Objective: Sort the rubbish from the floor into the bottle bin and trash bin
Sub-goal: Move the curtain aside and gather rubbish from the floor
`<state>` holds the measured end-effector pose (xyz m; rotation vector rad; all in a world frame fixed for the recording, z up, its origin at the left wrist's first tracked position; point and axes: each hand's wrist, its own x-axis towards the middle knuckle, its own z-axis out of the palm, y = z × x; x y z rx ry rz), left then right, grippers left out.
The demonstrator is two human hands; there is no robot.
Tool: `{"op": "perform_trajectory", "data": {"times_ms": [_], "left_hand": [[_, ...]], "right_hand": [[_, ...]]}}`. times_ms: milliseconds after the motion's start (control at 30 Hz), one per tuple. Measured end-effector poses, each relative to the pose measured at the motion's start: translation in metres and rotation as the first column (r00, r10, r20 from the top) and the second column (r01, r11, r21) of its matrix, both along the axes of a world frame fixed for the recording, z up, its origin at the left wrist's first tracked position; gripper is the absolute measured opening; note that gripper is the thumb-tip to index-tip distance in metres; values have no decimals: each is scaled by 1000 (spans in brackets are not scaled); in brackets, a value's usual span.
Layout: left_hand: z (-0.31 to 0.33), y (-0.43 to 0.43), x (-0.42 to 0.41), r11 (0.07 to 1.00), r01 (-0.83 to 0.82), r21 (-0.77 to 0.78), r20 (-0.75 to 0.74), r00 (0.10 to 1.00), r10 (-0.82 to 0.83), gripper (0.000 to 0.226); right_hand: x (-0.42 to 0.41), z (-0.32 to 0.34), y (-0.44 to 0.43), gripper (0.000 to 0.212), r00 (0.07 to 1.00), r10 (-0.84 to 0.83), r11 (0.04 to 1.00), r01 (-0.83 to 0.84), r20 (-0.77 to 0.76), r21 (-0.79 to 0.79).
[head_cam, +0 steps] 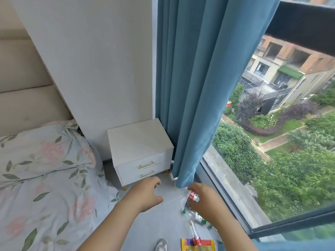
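Blue curtain (199,87) hangs down the middle of the shot, right next to a white nightstand (139,142) with two drawers and gold handles. Both arms are stretched out over the pale grey floor (163,220) in the gap between the bed and the window.

The right hand (206,205) has its fingers wrapped around a clear bottle (193,194) with a red label, holding it low, just beside the bottom edge of the curtain. It's a bit blurry, so I can't tell if the bottle is touching the floor or lifted off it.

The left hand (145,194) hovers in front of the nightstand with loosely curled fingers and nothing in it, well apart from the bottle.

More rubbish sits on the floor under the right forearm. A couple of green-capped bottles (198,217) lie close to the window frame. Nearer the bottom edge there's a second red-label bottle (194,234), with its lower end over a yellow and red wrapper (201,244).

A grey shoe (161,244) pokes in at the bottom edge, just left of the wrapper. The bed (45,205) with flowery sheets and a matching pillow (41,151) fills the left side. The window (226,180) on the right looks out on trees and houses.
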<state>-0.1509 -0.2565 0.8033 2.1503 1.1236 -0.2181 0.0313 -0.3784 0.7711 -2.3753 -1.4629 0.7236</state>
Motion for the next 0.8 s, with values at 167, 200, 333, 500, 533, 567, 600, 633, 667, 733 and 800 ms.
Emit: {"op": "perform_trajectory", "data": {"times_ms": [167, 200, 333, 500, 533, 567, 600, 633, 667, 733, 800], "left_hand": [[4, 62, 51, 997, 77, 20, -59, 995, -76, 47], [5, 71, 62, 996, 89, 20, -61, 994, -88, 46], [8, 104, 106, 987, 160, 9, -66, 985, -159, 40], [9, 129, 166, 954, 298, 5, -80, 952, -297, 41], [8, 133, 180, 942, 335, 8, -82, 939, -333, 40], [6, 136, 194, 928, 372, 10, -82, 925, -370, 41], [5, 138, 208, 913, 408, 11, -78, 911, -406, 41], [2, 140, 222, 895, 446, 9, -78, 893, -444, 42], [-2, 142, 236, 873, 488, 6, -82, 870, -486, 42], [-10, 145, 263, 813, 582, -10, -101, 809, -580, 45], [-20, 148, 289, 741, 671, -32, -119, 733, -669, 49]], "right_hand": [[43, -2, 56, 41, 1000, -25, 1000, 25, -14, 8], [53, -3, 66, 41, 999, -35, 999, 35, -18, 7], [85, -3, 93, 39, 992, -111, 994, 111, -56, 7], [119, -4, 96, 37, 969, -231, 973, 230, -88, -20], [126, -4, 94, 37, 959, -269, 963, 268, -88, -23], [133, -4, 92, 37, 944, -317, 948, 316, -93, -23], [139, -4, 90, 36, 925, -367, 930, 366, -103, -24], [144, -4, 87, 36, 903, -413, 910, 413, -115, -28], [149, -5, 85, 35, 879, -460, 887, 461, -125, -28], [156, -7, 81, 34, 818, -558, 828, 559, -142, -32], [162, -14, 77, 33, 744, -650, 756, 654, -155, -32]]}}
